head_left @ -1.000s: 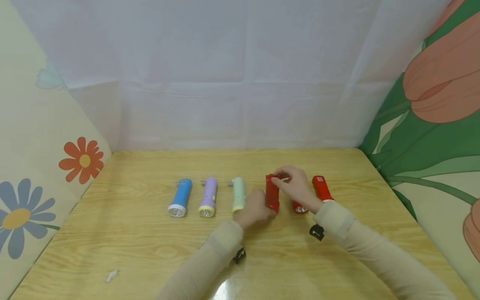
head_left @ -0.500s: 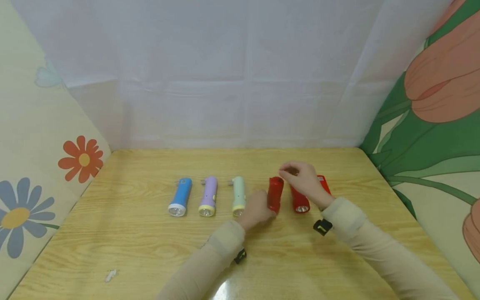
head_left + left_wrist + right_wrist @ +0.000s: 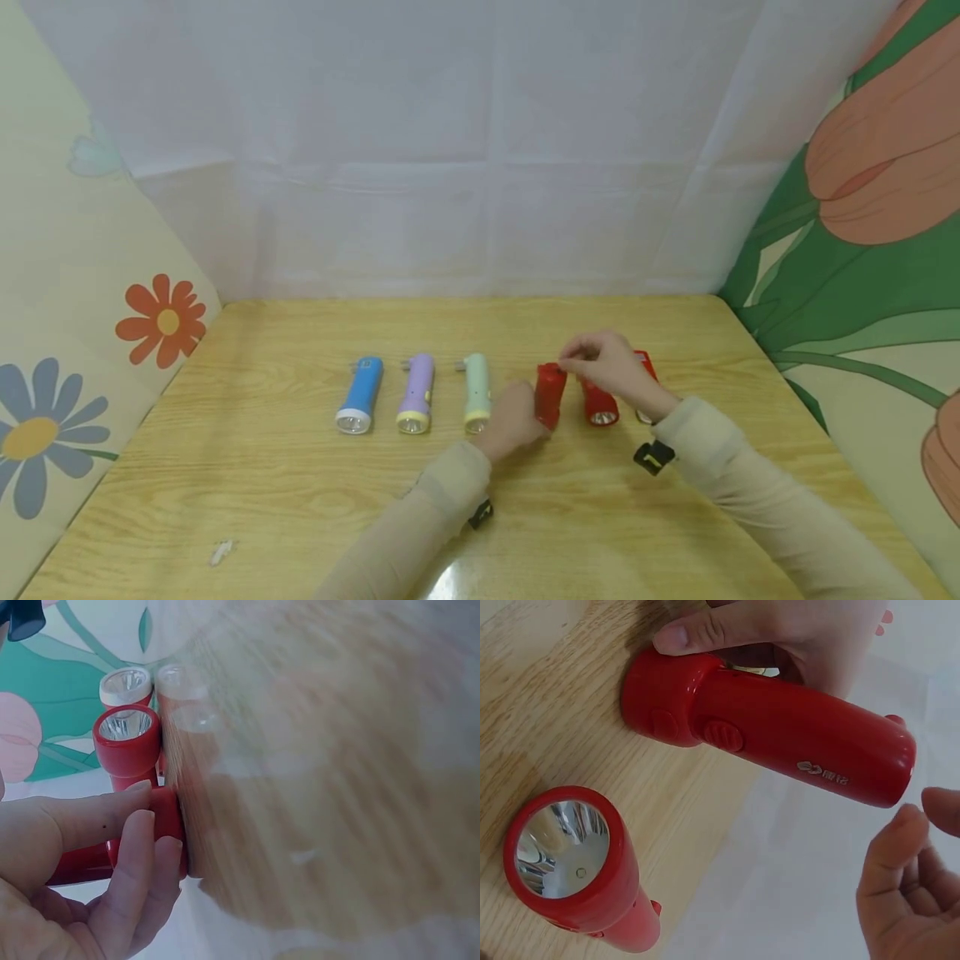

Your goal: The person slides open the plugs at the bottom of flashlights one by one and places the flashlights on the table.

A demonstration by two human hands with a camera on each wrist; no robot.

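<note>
My left hand (image 3: 513,421) holds a red flashlight (image 3: 551,393) by its head. The flashlight stands tilted, head down near the table, with its tail raised. In the right wrist view the left thumb (image 3: 673,639) lies on the head, and the switch shows on the body. My right hand (image 3: 613,364) is at the tail end. Its thumb and index finger (image 3: 897,838) are slightly apart with nothing visible between them; I cannot tell whether they touch the tail. Another red flashlight (image 3: 602,408) lies just right, and a red one with a white rim (image 3: 647,361) is partly hidden behind the right hand.
A blue flashlight (image 3: 360,387), a purple one (image 3: 420,385) and a mint one (image 3: 477,382) lie in a row on the left, lenses toward me. A small white mark (image 3: 222,552) is on the wooden table (image 3: 315,492). A white cloth (image 3: 480,208) hangs behind.
The right hand has lifted off the tail to the right, then lowered back beside it. The held flashlight has tipped slightly right and its top sits a little lower.
</note>
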